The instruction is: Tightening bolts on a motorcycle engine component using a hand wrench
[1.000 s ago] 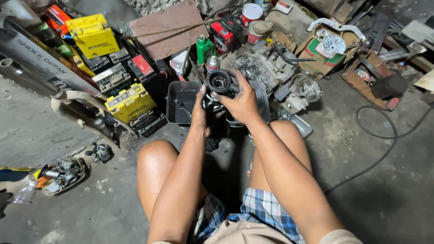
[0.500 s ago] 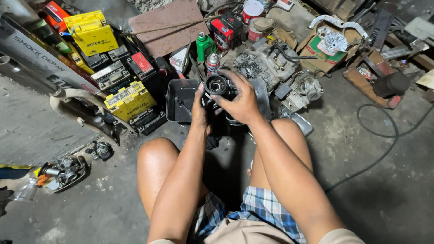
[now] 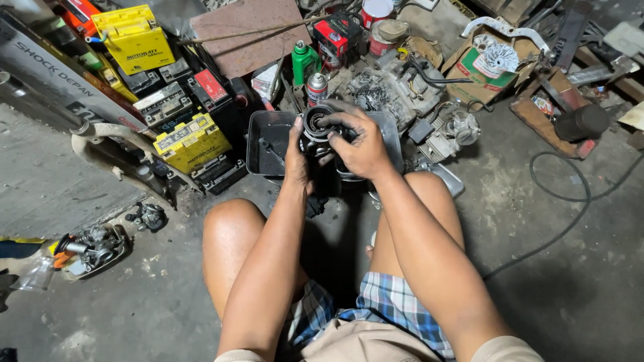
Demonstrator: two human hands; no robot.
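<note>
Both hands grip one part: a dark, round engine component (image 3: 316,127) with an open bore facing up, held over a black plastic tray (image 3: 258,144) on the concrete floor (image 3: 570,281). The left hand (image 3: 296,155) is clasped around the component's near side from below. The right hand (image 3: 359,142) is closed over its right flank, with fingertips (image 3: 327,121) laid on the rim.

Judgement on the work in hand: the part is best kept directly over the tray so any loose piece or drip lands inside it. The left hand should carry the weight, and the right should work the rim squarely, without tilting the bore.

Containers, placed from the tray:
- The tray itself holds small dark parts; their kind cannot be told.
- Just behind it stand a green bottle (image 3: 305,62) and a grey spray can (image 3: 316,88) with a red cap; contents not visible.
- Farther behind, a red-and-white tin (image 3: 376,12); contents not visible.
- To its right and behind, an open cardboard box (image 3: 486,64) holds a white finned metal part (image 3: 496,59).
- To its left, yellow batteries (image 3: 191,141) are stacked among black ones.
</note>
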